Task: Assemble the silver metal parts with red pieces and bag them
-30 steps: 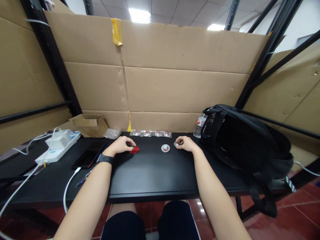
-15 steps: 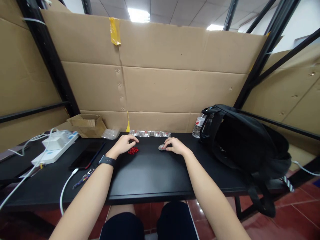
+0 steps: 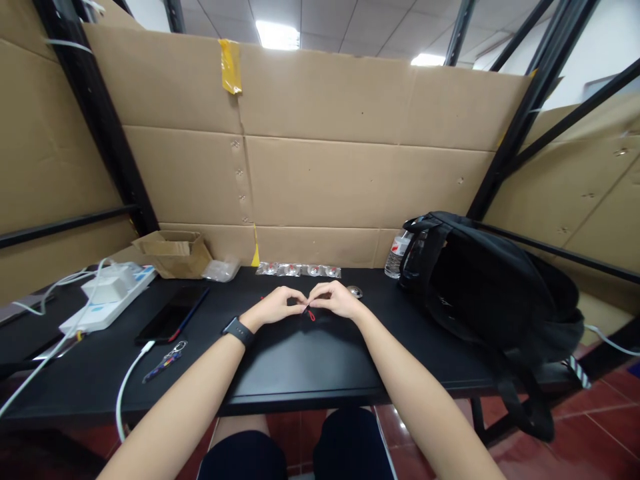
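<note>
Over the middle of the black table (image 3: 305,360), my left hand (image 3: 281,307) and my right hand (image 3: 334,299) meet fingertip to fingertip. Both pinch a thin red cord (image 3: 312,316), whose small loop hangs below the fingers. Exactly how the cord runs between the fingertips is hidden. Just beyond my right hand lies a small round silver disc (image 3: 355,292), partly covered by that hand. A speck of red shows behind my left hand, which hides the rest. Along the back stands a row of small clear packets (image 3: 291,270) with silvery, red-marked contents.
To the right are a black backpack (image 3: 495,287) and a water bottle (image 3: 395,257). On the left sit a phone (image 3: 170,315), a keychain (image 3: 165,362), a white power strip (image 3: 107,303), an open cardboard box (image 3: 175,257) and a crumpled plastic bag (image 3: 220,270). A cardboard wall (image 3: 320,180) closes the back.
My right hand has let go of the silver disc, now farther right, and moved left. My left hand has moved right from beside the bundled red cord. Both hands now pinch red cord.
</note>
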Demonstrator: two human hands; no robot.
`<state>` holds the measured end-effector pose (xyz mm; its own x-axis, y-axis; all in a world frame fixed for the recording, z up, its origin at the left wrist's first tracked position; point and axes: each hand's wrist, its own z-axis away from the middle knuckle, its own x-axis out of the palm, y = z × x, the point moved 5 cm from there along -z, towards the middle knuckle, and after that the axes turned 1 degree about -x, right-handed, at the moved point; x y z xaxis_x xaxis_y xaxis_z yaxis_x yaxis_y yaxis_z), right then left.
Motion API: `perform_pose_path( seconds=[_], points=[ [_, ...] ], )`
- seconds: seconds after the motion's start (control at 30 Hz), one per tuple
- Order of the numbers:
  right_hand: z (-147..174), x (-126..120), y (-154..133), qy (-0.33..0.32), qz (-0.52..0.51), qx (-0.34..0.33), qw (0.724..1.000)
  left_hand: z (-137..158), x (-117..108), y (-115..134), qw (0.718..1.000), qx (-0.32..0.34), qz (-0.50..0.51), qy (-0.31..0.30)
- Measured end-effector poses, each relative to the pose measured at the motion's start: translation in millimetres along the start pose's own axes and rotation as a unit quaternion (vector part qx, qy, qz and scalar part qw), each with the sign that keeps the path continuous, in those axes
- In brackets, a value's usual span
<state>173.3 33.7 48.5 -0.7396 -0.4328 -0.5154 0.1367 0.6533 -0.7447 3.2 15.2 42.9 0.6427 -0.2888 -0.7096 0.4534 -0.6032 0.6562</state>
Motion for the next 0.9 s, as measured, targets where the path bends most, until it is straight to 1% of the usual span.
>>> perform_pose_path(
  seconds=[0.1, 0.2, 0.27, 0.3, 0.33, 0.37, 0.43, 0.47, 0.5, 0.53, 0.6, 0.67, 0.73, 0.8, 0.9],
  points=[
    [0.5, 3.4, 1.7, -0.01, -0.022, 0.018, 1.0, -0.6, 2.4, -1.4, 1.0, -0.003, 0.017, -0.015],
    [4.2, 4.5, 1.7, -0.056, -0.067, 0.059, 0.994, 0.7, -2.6, -3.2, 1.0, 0.0, 0.005, -0.022],
    [7.0, 2.0, 1.0, -0.086, -0.099, 0.085, 0.988, 3.5, -14.6, -9.0, 1.0, -0.009, -0.025, 0.008],
    [8.0, -2.3, 1.5, -0.081, -0.108, 0.094, 0.986, 5.8, -23.3, -14.0, 0.998, -0.018, -0.044, 0.033],
    [8.6, -9.2, 3.0, -0.058, -0.113, 0.1, 0.987, 8.9, -33.3, -20.2, 0.996, -0.028, -0.064, 0.062],
    [9.3, -18.7, 6.2, -0.018, -0.114, 0.108, 0.987, 12.7, -43.6, -27.5, 0.992, -0.04, -0.082, 0.088],
    [13.8, -42.7, 17.6, 0.093, -0.103, 0.136, 0.981, 21.2, -62.6, -42.9, 0.985, -0.056, -0.106, 0.126],
    [18.4, -55.7, 25.9, 0.154, -0.09, 0.163, 0.97, 25.3, -69.7, -50.7, 0.983, -0.065, -0.112, 0.132],
    [24.0, -66.8, 35.0, 0.192, -0.071, 0.197, 0.959, 28.9, -75.1, -58.1, 0.981, -0.075, -0.117, 0.132],
    [29.7, -76.4, 43.7, 0.214, -0.048, 0.226, 0.949, 31.9, -78.9, -64.6, 0.98, -0.086, -0.122, 0.13],
    [41.3, -93.9, 58.8, 0.241, 0.028, 0.271, 0.931, 35.6, -81.3, -73.9, 0.98, -0.101, -0.128, 0.117],
    [49.8, -106.8, 68.8, 0.239, 0.138, 0.292, 0.916, 36.5, -78.8, -78.3, 0.982, -0.103, -0.128, 0.096],
    [55.4, -113.8, 76.1, 0.229, 0.214, 0.305, 0.899, 35.8, -74.4, -79.5, 0.985, -0.099, -0.124, 0.069],
    [58.2, -116.1, 80.9, 0.222, 0.246, 0.314, 0.89, 35.1, -71.5, -79.6, 0.986, -0.097, -0.124, 0.05],
    [58.4, -114.5, 83.4, 0.208, 0.271, 0.324, 0.882, 35.0, -71.6, -78.9, 0.986, -0.096, -0.127, 0.046]
  ],
)
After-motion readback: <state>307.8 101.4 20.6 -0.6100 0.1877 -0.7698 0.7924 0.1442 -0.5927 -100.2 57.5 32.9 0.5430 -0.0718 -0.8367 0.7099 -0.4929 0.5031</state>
